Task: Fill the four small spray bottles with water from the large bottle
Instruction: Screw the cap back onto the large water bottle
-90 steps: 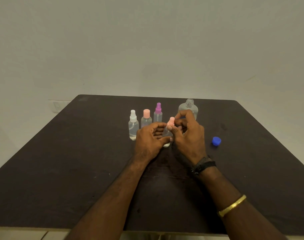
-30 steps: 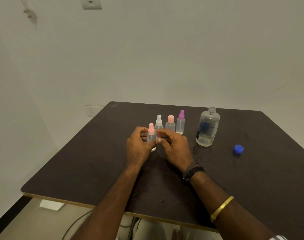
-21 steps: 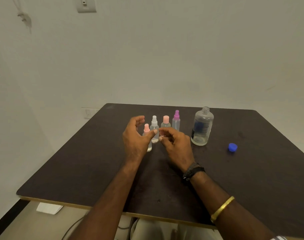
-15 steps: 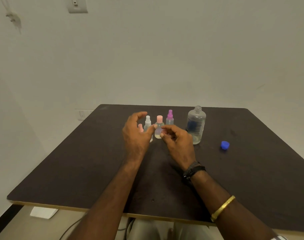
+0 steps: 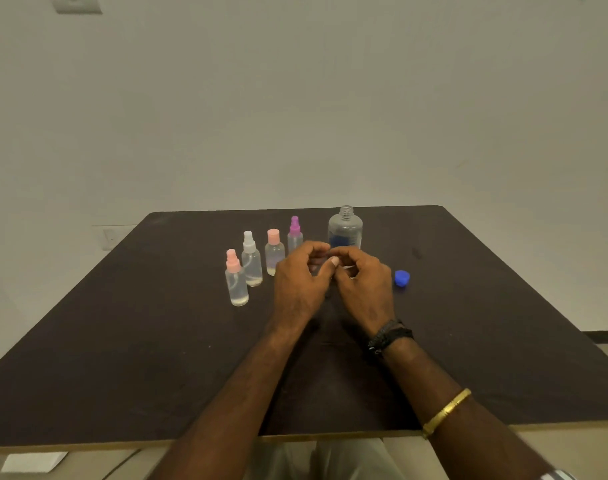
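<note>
Dark tabletop (image 5: 122,341), both hands poised between the small bottles and the large one.
Four small spray bottles (image 5: 251,268) are seen capped and upright in a slanting row just left of the left hand (image 5: 299,285). The large bottle (image 5: 345,230) stands upright and uncapped just behind the right hand (image 5: 365,289), and the blue cap (image 5: 401,278) lies just right of that hand (so the right is judged nearer for capping). Fingers (image 5: 347,254) of both hands are loosely curled, tips nearly meeting, and nothing is seen held.

Blue cap (image 5: 402,277), dark brown table (image 5: 122,341)
</note>
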